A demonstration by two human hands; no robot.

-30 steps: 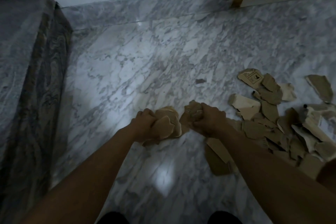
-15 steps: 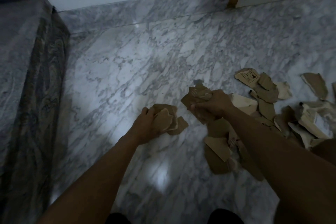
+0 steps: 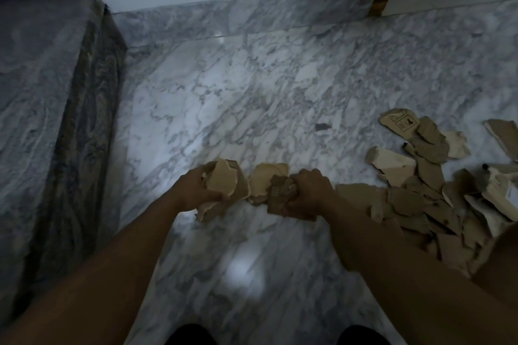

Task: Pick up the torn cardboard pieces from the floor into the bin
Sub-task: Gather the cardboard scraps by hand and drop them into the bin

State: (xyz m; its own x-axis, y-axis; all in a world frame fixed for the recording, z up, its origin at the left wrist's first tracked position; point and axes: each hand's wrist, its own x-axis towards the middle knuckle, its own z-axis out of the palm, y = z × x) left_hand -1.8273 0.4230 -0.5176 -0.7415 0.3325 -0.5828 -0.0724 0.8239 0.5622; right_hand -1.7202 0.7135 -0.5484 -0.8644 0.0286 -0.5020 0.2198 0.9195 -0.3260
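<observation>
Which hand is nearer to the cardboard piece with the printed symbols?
The right hand. It is below-left of the printed piece, beside the pile. The left hand is farther left.

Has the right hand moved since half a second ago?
Yes. The right hand, shut on cardboard pieces, has come back toward the person, away from the small dark floor mark, and closer to the left hand.

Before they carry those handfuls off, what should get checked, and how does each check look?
1. Left hand closed on cardboard: ok.
2. Right hand closed on scraps: ok.
3. Nothing slipping from either grip: cannot tell.
4. Bin in sight: not ok, none visible.
5. Floor cleared: not ok, a pile remains on the right.
</observation>
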